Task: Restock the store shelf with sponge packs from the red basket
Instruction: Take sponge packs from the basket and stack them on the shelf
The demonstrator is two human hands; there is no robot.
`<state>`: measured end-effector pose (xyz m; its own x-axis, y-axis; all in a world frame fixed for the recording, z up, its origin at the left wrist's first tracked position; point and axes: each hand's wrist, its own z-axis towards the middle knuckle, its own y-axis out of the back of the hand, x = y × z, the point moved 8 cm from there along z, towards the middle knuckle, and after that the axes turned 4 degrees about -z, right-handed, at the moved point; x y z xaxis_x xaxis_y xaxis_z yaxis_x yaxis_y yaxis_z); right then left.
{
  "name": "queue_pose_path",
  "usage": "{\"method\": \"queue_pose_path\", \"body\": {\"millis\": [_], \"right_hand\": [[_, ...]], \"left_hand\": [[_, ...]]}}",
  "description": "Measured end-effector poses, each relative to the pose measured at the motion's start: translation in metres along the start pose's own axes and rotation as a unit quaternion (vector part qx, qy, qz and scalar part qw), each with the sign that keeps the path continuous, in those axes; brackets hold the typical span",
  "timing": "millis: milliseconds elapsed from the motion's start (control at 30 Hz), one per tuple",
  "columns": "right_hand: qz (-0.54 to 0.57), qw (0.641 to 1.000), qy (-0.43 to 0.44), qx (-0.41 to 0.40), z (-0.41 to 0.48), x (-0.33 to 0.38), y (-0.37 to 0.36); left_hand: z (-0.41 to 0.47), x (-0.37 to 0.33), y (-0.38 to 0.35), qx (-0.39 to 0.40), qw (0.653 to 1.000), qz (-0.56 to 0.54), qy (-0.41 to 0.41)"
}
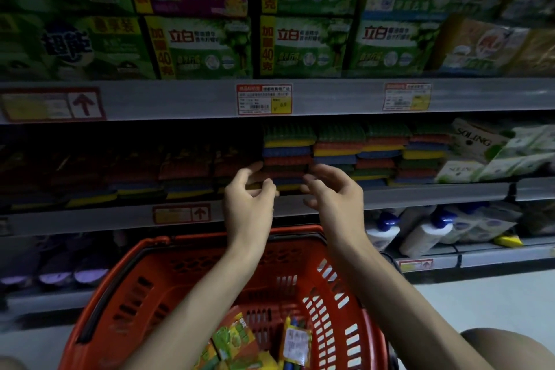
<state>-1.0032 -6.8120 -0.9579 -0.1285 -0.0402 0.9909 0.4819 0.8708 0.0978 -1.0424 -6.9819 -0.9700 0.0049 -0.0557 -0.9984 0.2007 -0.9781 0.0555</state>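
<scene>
The left hand (249, 201) curls at the base of the sponge stack (285, 156) on the shelf (420, 192), grip unclear. The right hand (333, 198) is beside it, loosely curled and empty. More packs (237, 336) lie in the basket (126, 288).

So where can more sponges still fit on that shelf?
It's dim, but there looks to be room above the low dark stacks, left of the tall stack, under the price rail. Right of it is crowded: full stacks, then tissue packs.
</scene>
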Motion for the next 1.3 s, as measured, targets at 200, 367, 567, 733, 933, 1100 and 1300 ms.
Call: {"method": "queue_pose_path", "body": {"millis": [200,367,567,733,933,1100,1300], "right_hand": [[0.038,0.998,-0.042,0.012,0.0,-0.005,-0.007],[0.037,0.998,-0.044,0.008,0.0,-0.003,-0.007],[0.088,0.991,-0.097,-0.018,0.008,-0.012,-0.004],[0.142,0.981,-0.131,-0.021,0.017,-0.017,-0.009],[0.196,0.966,-0.166,-0.035,0.02,-0.026,-0.02],[0.208,0.961,-0.177,-0.03,0.022,-0.029,-0.025],[0.205,0.963,-0.175,-0.017,0.02,-0.026,-0.022]], "left_hand": [[0.0,0.002,-0.009,0.028,1.0,-0.008,0.007],[0.001,0.001,-0.007,0.023,1.0,-0.01,-0.001],[0.003,0.001,-0.002,-0.008,0.999,-0.034,0.009],[0.006,0.007,-0.002,-0.029,0.995,-0.09,0.039],[0.012,0.016,-0.005,-0.022,0.992,-0.108,0.069],[0.012,0.015,-0.011,-0.011,0.986,-0.138,0.09],[0.016,0.016,-0.012,-0.008,0.983,-0.152,0.101]]}}
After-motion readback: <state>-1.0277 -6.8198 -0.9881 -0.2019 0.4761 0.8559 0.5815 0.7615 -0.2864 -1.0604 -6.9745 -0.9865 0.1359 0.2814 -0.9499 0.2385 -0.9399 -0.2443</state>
